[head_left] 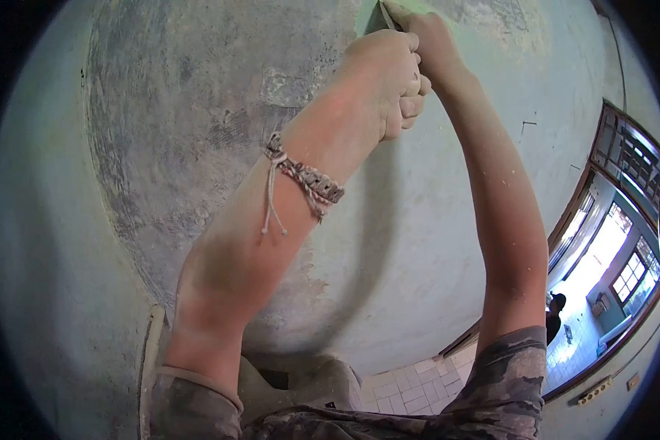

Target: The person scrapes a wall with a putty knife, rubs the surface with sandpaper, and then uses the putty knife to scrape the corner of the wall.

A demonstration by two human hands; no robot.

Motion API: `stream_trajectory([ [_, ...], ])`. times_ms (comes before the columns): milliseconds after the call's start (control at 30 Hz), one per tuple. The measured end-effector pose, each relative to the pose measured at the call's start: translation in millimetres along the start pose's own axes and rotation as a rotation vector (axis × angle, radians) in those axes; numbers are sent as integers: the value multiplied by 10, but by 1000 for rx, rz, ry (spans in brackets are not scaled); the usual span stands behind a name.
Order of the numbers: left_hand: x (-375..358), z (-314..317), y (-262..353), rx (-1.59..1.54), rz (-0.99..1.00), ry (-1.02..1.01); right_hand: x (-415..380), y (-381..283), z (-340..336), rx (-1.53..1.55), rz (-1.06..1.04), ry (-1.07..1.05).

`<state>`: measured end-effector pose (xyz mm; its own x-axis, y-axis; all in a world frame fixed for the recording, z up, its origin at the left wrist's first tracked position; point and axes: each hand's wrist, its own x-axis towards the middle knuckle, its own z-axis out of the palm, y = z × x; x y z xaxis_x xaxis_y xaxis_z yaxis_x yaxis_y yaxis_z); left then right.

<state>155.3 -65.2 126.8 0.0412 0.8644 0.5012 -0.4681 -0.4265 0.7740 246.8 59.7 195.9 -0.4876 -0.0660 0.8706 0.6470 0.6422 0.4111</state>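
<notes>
High on the wall [198, 110], my left hand [385, 81] is wrapped in a fist around a scraper, its handle hidden by my fingers. The scraper's flat blade [376, 20] sticks out above the fist, close against a light green patch of the wall. My right hand [427, 42] is just right of the blade, its fingers closed at the blade's edge. Both hands and forearms look dusty. A braided cord bracelet [308, 180] circles my left wrist.
Bare grey patches and pale green paint share the wall surface. At right, a wooden-framed opening [592, 172] shows a bright tiled room and a person [556, 315] in a dark cap. A power strip [595, 391] hangs low at right. Floor tiles [411, 385] show below.
</notes>
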Motion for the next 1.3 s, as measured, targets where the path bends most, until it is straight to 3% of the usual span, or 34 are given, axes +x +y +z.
stream_trajectory([
  [233, -32, 3, -53, -14, -51, -6, -61, -38, -51, 158, 114, -90],
  [467, 192, -45, 61, 42, -1, -52, 125, 49, -13, 143, 20, 103],
  [533, 63, -67, -19, 35, -37, -17, 28, 53, 21, -73, 97, -164],
  [633, -303, -187, -410, 3, -104, 77, -568, -188, 238, 50, 19, 38],
  [800, -832, -534, -1179, 87, -205, 156, -1539, -731, 454, 2, 34, 55],
  [1033, -746, -513, -912, 162, -71, 224, -1187, -787, 357, 24, 13, 101],
  [1200, -616, -568, -840, 85, -51, 193, -1048, -784, 357, 34, 128, -8],
  [1300, -452, -490, -658, 25, -39, 144, -855, -629, 379, -14, 93, 75],
])
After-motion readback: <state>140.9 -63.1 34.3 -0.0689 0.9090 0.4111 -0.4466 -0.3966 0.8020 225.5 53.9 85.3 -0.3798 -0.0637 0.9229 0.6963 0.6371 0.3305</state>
